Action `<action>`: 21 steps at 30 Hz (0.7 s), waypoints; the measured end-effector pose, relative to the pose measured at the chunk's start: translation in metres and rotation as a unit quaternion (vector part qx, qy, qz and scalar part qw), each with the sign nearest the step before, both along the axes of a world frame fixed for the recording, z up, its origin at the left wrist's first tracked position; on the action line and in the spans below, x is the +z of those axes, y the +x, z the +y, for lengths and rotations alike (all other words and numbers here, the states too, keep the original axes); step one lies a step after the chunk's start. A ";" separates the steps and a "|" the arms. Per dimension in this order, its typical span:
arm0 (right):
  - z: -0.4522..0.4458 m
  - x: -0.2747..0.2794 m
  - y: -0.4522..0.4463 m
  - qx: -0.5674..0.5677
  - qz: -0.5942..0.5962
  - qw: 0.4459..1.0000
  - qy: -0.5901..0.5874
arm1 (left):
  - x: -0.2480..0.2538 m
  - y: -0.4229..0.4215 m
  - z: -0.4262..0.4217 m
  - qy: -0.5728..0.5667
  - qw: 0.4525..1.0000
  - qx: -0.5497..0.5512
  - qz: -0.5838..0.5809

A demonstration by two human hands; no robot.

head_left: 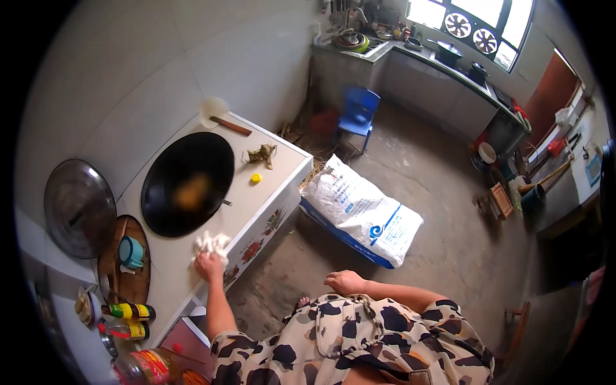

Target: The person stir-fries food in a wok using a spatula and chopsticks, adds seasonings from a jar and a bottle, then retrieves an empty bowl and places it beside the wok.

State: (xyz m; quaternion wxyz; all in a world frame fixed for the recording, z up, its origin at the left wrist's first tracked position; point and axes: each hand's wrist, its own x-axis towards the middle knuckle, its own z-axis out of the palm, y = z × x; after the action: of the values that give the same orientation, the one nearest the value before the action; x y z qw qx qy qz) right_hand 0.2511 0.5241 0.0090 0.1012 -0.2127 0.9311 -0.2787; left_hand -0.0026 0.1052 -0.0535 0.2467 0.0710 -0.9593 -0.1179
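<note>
My left hand [207, 265] is closed on a crumpled white cloth [213, 244], which lies against the white stove top [256, 212] near its front edge. Just beyond the cloth sits a large black wok [170, 163] with a blurred yellowish-brown patch in its middle. My right hand [346, 282] hangs in front of my body, fingers loosely bent and nothing in them. On the counter past the wok are a yellow cap [256, 178], a dry brownish bundle [262, 156] and a spatula with a wooden handle [231, 126].
Left of the wok, a metal lid [78, 208] leans on the wall beside a wooden board [144, 273] carrying a turquoise mug [131, 251]. Bottles [131, 312] lie nearer. A big white sack [362, 212] rests on the floor, with a blue chair [359, 112] behind it.
</note>
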 end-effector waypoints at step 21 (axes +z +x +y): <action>0.002 -0.005 0.033 -0.114 -0.071 0.991 0.020 | 0.052 -0.021 -0.096 -0.032 0.904 0.356 -0.233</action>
State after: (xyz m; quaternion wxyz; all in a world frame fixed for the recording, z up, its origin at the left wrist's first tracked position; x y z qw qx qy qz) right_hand 0.2839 0.5266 0.0041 0.1393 -0.0827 0.9450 -0.2841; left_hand -0.0232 0.0087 -0.0013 0.0440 0.4254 -0.9035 0.0288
